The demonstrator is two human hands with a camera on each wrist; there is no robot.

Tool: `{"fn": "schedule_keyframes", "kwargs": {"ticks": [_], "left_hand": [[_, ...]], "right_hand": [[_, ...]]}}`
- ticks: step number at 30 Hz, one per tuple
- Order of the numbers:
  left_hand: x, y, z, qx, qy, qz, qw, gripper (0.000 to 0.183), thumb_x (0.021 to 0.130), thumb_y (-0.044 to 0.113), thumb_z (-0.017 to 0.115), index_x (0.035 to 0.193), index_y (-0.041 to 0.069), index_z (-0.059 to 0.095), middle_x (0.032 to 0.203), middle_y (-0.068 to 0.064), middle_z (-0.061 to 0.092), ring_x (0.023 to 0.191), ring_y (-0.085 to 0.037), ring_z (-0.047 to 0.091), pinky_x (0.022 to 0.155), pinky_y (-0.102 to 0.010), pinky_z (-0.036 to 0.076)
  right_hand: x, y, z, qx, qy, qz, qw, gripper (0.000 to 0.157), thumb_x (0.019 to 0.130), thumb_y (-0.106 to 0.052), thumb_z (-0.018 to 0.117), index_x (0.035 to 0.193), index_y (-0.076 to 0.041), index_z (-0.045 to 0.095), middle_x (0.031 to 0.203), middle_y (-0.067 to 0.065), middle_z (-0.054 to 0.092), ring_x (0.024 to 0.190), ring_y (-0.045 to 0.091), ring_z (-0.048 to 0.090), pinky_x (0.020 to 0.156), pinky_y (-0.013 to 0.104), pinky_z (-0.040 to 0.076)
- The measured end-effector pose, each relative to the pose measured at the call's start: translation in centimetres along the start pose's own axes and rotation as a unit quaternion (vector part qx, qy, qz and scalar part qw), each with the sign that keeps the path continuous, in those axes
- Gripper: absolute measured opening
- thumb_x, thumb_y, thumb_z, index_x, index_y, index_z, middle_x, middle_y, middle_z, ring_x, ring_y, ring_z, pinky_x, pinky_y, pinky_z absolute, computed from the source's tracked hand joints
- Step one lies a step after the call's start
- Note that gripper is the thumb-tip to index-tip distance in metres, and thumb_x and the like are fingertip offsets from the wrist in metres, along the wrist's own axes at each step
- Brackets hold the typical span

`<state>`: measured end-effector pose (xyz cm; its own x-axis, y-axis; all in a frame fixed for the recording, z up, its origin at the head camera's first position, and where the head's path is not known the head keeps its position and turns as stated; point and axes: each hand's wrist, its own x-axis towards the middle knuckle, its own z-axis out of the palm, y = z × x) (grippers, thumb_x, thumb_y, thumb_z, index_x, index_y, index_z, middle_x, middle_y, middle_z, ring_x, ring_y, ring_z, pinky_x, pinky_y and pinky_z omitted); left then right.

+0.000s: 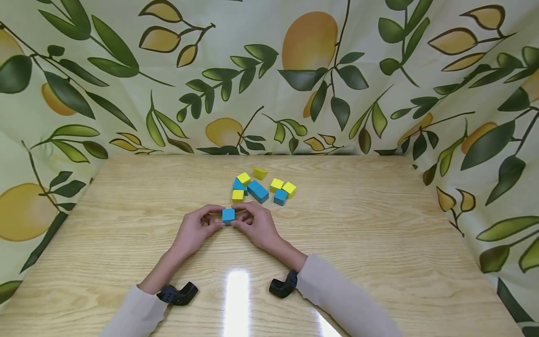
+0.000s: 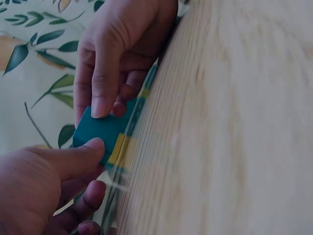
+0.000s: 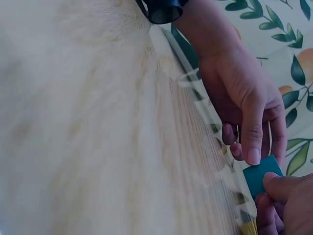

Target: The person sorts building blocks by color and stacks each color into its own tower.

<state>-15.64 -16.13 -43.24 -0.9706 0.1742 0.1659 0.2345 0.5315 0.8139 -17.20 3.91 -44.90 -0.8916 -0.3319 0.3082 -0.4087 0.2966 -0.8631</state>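
Round the blue cube (image 1: 228, 216), the left fingers (image 1: 214, 208) block 9 o'clock and the right fingers (image 1: 246, 206) block 3. A yellow cube (image 1: 237, 197) stands just beyond at 1, a blue triangle (image 1: 237, 185) behind it. At 2, the blue pair (image 1: 258, 192) is in the way; a narrow lane parts it from three cubes (image 1: 280, 194) on its 3 o'clock side. Bare counter (image 1: 185, 180) lies open from 11 to 12, up to the curtain (image 1: 225, 105), and at 6, between wrist cameras (image 1: 182, 294) at 7 and 5.
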Motion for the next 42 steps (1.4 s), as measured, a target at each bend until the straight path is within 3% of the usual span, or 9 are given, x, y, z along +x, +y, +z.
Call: {"fn": "schedule_keyframes", "kwargs": {"ticks": [14, 26, 42], "left_hand": [[-0.1, -2.4, -2.3, 0.009, -0.014, 0.03, 0.9994, 0.034, 0.083, 0.019, 0.076, 0.115, 0.015, 0.067, 0.075, 0.0, 0.055, 0.068, -0.018, 0.049, 0.058, -0.026, 0.037], [-0.1, -2.8, -2.1, 0.018, -0.015, 0.039, 0.9989, 0.035, 0.084, 0.014, 0.075, 0.117, 0.014, 0.066, 0.075, 0.001, 0.055, 0.069, -0.017, 0.049, 0.059, -0.026, 0.037], [0.0, -3.0, -1.9, 0.022, -0.009, 0.058, 0.998, 0.04, 0.082, 0.011, 0.076, 0.12, 0.014, 0.065, 0.076, 0.001, 0.056, 0.069, -0.016, 0.05, 0.059, -0.026, 0.04]], "right_hand": [[1.2, -0.6, 2.4, -0.01, -0.009, 0.009, 1.0, 0.036, 0.082, -0.009, 0.076, 0.116, -0.007, 0.065, 0.097, 0.005, 0.062, 0.074, 0.004, 0.062, 0.065, 0.018, 0.051], [1.3, -0.7, 2.5, -0.027, -0.012, 0.028, 0.999, 0.033, 0.082, -0.011, 0.076, 0.114, -0.009, 0.066, 0.096, 0.004, 0.061, 0.074, 0.003, 0.062, 0.066, 0.018, 0.05], [1.4, -0.6, 2.5, -0.043, -0.011, 0.015, 0.999, 0.036, 0.083, -0.01, 0.076, 0.117, -0.008, 0.064, 0.104, 0.005, 0.062, 0.074, 0.002, 0.061, 0.065, 0.017, 0.049]]}}
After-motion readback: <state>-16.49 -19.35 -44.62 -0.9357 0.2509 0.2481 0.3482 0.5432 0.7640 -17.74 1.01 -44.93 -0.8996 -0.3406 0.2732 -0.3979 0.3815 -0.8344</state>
